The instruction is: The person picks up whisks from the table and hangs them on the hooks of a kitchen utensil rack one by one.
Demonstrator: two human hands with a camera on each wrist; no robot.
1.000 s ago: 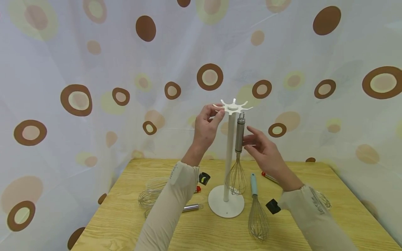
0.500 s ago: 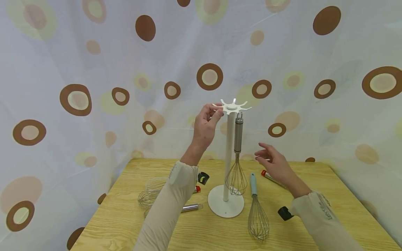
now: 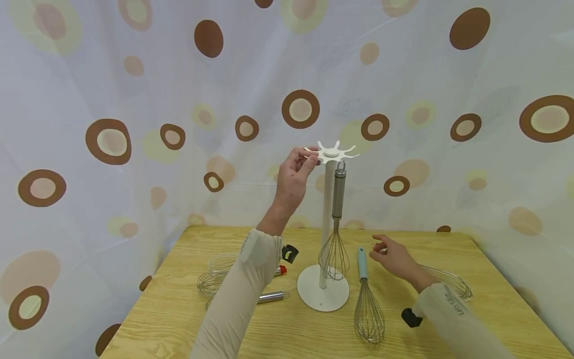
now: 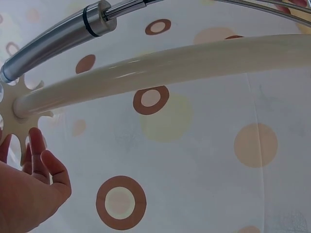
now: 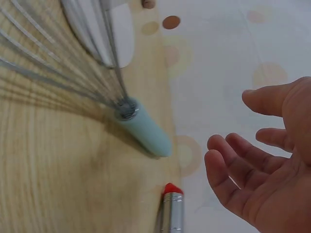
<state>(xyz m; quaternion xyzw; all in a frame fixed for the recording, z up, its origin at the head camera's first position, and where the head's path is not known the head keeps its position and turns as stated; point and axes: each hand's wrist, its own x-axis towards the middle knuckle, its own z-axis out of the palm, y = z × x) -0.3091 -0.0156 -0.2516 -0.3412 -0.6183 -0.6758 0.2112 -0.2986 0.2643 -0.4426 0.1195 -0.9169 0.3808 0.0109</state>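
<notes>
A white stand (image 3: 326, 219) with a round base and a star-shaped top of curved hooks stands upright on the table. My left hand (image 3: 292, 179) pinches one hook at the left of its top between thumb and fingers. From a hook on the near right side hangs a steel-handled whisk (image 3: 339, 199), wires down. My right hand (image 3: 394, 257) is over the table with loosely bent fingers and holds nothing. Nearest to it lie a whisk with a light blue handle (image 3: 362, 264) and a red-tipped steel whisk (image 5: 173, 208), whose handle the hand hides in the head view.
On the left of the wooden table (image 3: 175, 299) lie several whisks, partly behind the left sleeve; a steel handle (image 3: 273, 296) and a red handle end (image 3: 281, 270) stick out. A dotted curtain (image 3: 251, 75) hangs behind the table.
My right hand has moved away from the hanging whisk's handle, down and to the right toward the table. The left hand stays at the hook; the stand's top has turned slightly.
</notes>
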